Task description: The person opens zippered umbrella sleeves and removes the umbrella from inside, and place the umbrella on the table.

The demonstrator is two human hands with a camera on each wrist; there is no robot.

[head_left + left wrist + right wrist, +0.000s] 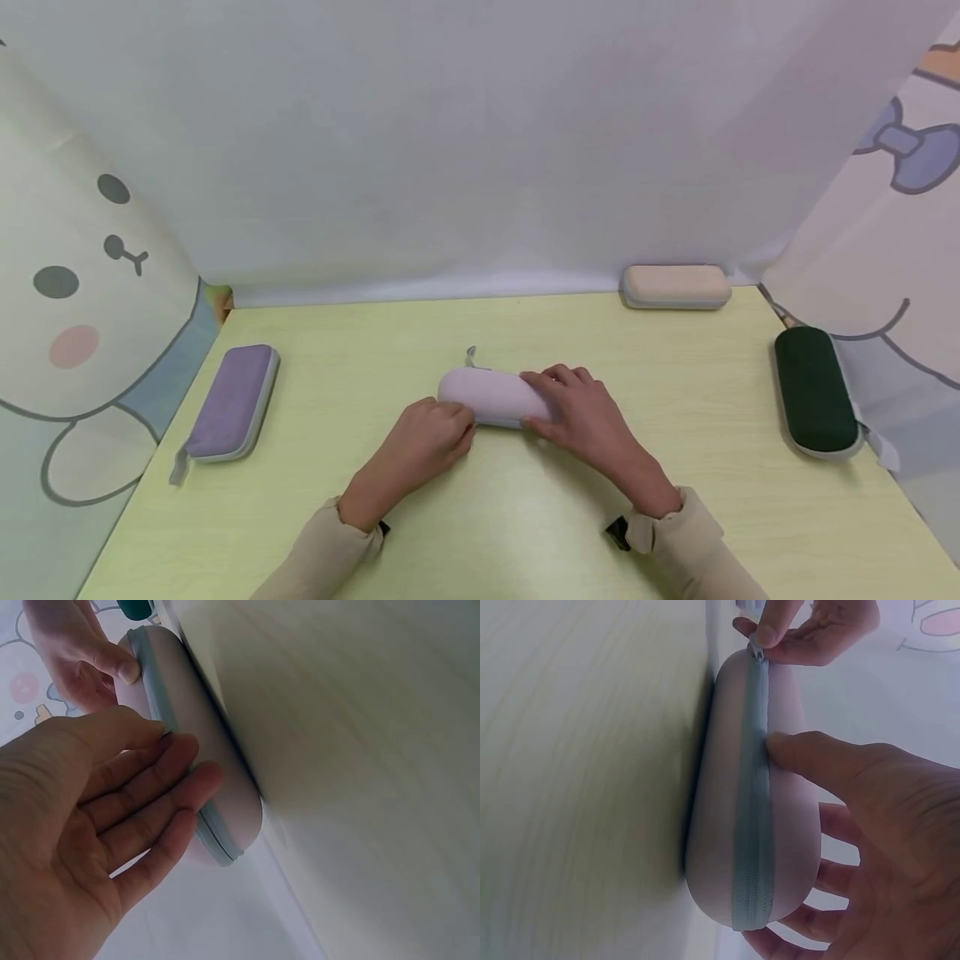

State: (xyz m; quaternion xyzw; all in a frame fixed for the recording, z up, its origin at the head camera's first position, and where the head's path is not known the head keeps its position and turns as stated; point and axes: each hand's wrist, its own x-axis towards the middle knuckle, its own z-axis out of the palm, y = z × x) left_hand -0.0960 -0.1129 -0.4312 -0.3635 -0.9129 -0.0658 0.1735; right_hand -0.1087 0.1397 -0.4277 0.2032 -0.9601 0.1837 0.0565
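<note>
A pale pink zippered case (487,393) lies on the table in the middle of the head view, a grey zipper band (751,795) running along its side. At the case's left end my left hand (431,433) pinches the zipper pull (757,651) between thumb and forefinger. My right hand (588,414) grips the right end, with the thumb (799,750) on the near side by the zipper and the fingers over the top and far side. In the left wrist view, a thin dark line runs along the band near one end. A small strap (471,357) sticks up behind the case.
A purple case (231,402) with a strap lies at the left of the pale wooden table (360,350). At the back right is a beige case (677,287), and a dark green case (816,390) sits at the right edge. Printed cloth (487,167) hangs around the table.
</note>
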